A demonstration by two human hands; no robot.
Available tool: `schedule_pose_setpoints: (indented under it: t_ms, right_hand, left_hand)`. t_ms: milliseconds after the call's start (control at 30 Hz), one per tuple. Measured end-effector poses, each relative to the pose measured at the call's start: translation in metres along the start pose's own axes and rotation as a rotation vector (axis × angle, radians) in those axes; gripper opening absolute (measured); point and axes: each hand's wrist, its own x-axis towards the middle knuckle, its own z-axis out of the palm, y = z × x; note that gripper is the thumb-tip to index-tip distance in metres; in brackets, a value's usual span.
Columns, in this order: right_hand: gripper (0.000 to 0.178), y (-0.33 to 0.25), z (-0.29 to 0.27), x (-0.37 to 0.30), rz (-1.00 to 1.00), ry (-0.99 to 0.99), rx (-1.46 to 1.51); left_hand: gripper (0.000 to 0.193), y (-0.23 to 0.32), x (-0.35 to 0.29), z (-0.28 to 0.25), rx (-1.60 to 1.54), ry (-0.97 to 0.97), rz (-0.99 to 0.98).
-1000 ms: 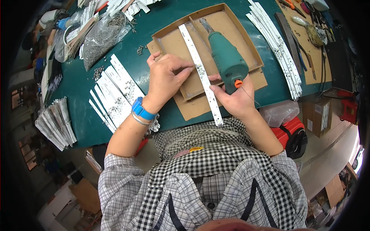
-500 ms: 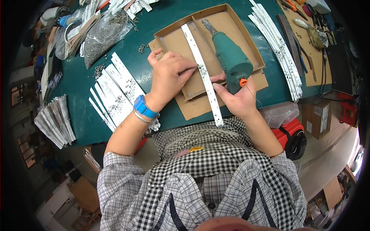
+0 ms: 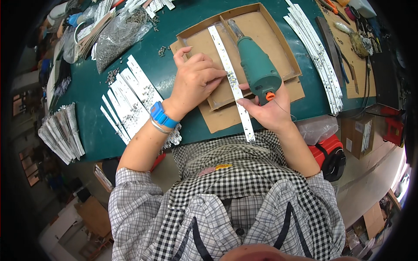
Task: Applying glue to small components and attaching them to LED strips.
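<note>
A long white LED strip [image 3: 242,106] with small chips and dark bits along it lies slanted over a cardboard tray [image 3: 198,32]. My right hand [image 3: 270,112] pinches the strip between thumb and fingers. That same hand also keeps hold of a green electric screwdriver [image 3: 257,61], its metal tip pointing away and its orange end toward me. My left hand [image 3: 197,80] is closed in a pinch at the strip's left edge, thumb and index finger together. Whatever small thing its fingertips hold is hidden. A blue band [image 3: 162,119] circles the left wrist.
White strips [image 3: 130,98] with small parts lie left of the tray. More strips [image 3: 315,56] are stacked at right. A clear bag of screws [image 3: 119,41] sits far left, loose screws [image 3: 112,76] nearby. A bundle of strips [image 3: 63,132] stands by the table's left edge.
The screwdriver's rear end has shifted slightly left and up in my right hand. Both hands and the strip stay almost in place, with the left still pinching at the strip's edge.
</note>
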Motion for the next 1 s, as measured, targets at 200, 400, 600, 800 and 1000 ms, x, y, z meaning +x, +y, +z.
schedule_pose_setpoints:
  t_ms: [200, 400, 600, 800, 1000]
  right_hand:
    - [0.073, 0.0004, -0.0007, 0.0013, 0.019, -0.01, 0.01]
    - [0.074, 0.0031, 0.0003, 0.001, -0.016, 0.015, 0.004]
    - [0.075, 0.0042, 0.0011, -0.0003, -0.001, 0.017, 0.029]
    - [0.075, 0.0039, 0.0006, 0.0003, -0.029, 0.025, 0.025]
    - [0.075, 0.0038, 0.0012, 0.0006, -0.018, 0.022, 0.017]
  left_hand:
    - [0.021, -0.0034, 0.0014, -0.0011, -0.099, 0.035, -0.081]
    - [0.019, -0.0002, 0.0001, 0.0001, -0.176, 0.033, -0.174]
    - [0.019, 0.0018, 0.0008, -0.0003, -0.167, 0.003, -0.184]
    - [0.018, 0.0005, 0.0015, -0.0003, -0.157, -0.003, -0.148]
    - [0.017, -0.0002, 0.0002, -0.0001, -0.16, -0.017, -0.159]
